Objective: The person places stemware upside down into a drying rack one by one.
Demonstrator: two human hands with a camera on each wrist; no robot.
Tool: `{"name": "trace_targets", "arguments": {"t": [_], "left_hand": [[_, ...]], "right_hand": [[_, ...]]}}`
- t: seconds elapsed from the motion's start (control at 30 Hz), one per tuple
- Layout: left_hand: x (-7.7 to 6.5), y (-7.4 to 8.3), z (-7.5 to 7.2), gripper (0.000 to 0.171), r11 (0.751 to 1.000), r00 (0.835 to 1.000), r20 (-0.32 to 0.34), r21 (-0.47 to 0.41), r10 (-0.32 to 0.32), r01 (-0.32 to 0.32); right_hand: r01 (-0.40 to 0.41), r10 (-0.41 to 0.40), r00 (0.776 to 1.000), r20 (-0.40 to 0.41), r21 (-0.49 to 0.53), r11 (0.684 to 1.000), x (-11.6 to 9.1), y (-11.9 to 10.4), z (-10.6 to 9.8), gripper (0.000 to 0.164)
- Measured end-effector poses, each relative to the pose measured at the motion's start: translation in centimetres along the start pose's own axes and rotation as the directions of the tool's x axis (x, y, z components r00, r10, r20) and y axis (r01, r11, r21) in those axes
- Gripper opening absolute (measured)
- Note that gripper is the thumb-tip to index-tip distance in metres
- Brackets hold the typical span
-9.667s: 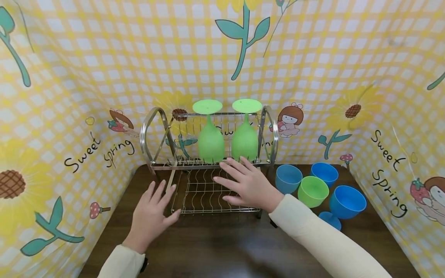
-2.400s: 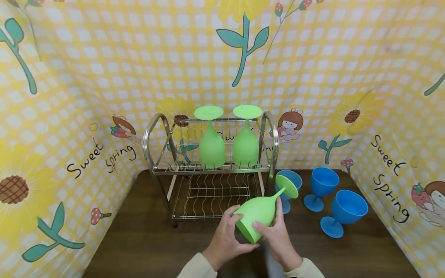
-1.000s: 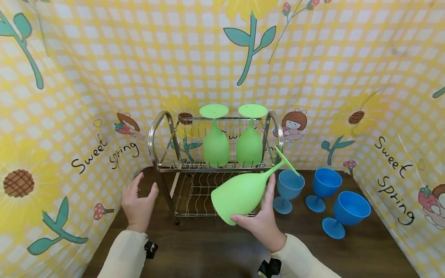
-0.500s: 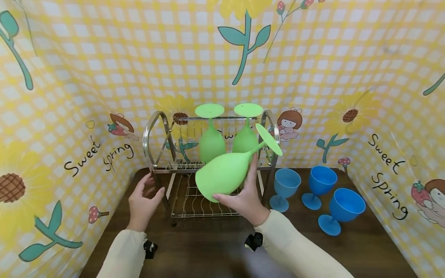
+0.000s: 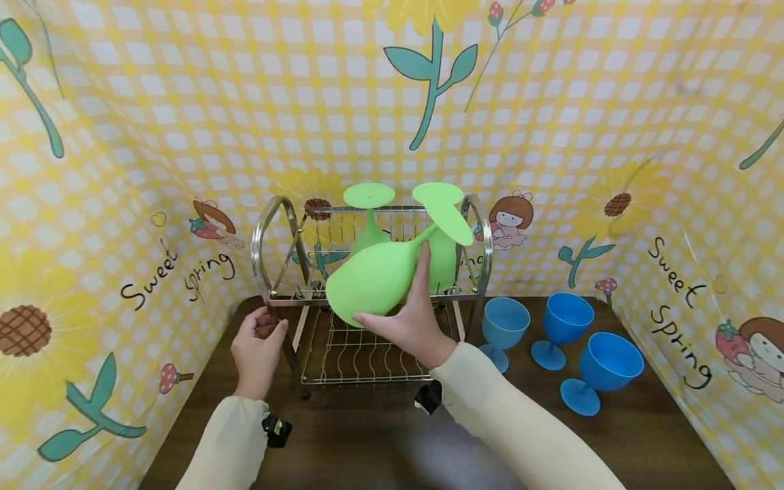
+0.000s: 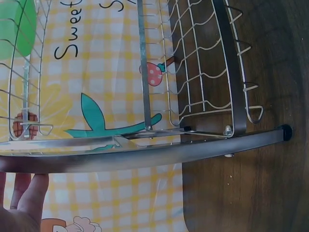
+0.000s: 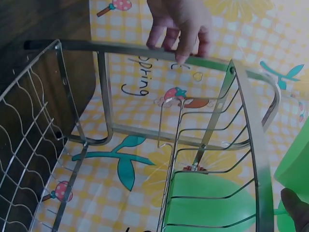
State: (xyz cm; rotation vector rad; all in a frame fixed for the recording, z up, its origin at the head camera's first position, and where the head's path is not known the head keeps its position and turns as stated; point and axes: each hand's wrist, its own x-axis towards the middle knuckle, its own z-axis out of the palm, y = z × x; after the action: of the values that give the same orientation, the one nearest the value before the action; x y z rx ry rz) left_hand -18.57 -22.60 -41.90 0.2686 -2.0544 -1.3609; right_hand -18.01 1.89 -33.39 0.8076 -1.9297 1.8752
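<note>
Head view shows the right hand curled round a tilted green goblet, the left hand pinching the rack just beyond, apparently a carrying step, the next move calling for turning the goblet rim-down.

Three blue goblets, upright on a dark wood-grain desk; behind, yellow-and-white gingham cloth printed with sunflowers.

Gripping the metal rack by its side bar now with the left hand, up top, laying one digit across. Over at the lower right, touching a cut-off green goblet with the shadowed right hand. Looking through the rack at another green goblet, with the dark table off left.
</note>
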Motion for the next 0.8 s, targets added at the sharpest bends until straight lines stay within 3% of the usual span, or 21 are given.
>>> {"name": "trace_targets", "arguments": {"t": [0.4, 0.63, 0.8], "left_hand": [[0.4, -0.1, -0.3, 0.028, 0.999, 0.999, 0.027, 0.04, 0.021, -0.022], [0.7, -0.3, -0.6, 0.029, 0.996, 0.995, 0.09, 0.086, 0.032, -0.04], [0.4, -1.1, -0.5, 0.029, 0.99, 0.986, 0.158, 0.119, 0.05, -0.069]], "right_hand": [[-0.023, 0.039, 0.997, 0.07, -0.208, 0.978, 3.9, 0.2, 2.1, 0.131], [-0.013, 0.072, 0.988, 0.139, -0.385, 0.923, 5.5, 0.2, 4.0, 0.125], [0.009, 0.059, 0.991, 0.124, -0.489, 0.872, 6.3, 0.6, 5.3, 0.123]]}}
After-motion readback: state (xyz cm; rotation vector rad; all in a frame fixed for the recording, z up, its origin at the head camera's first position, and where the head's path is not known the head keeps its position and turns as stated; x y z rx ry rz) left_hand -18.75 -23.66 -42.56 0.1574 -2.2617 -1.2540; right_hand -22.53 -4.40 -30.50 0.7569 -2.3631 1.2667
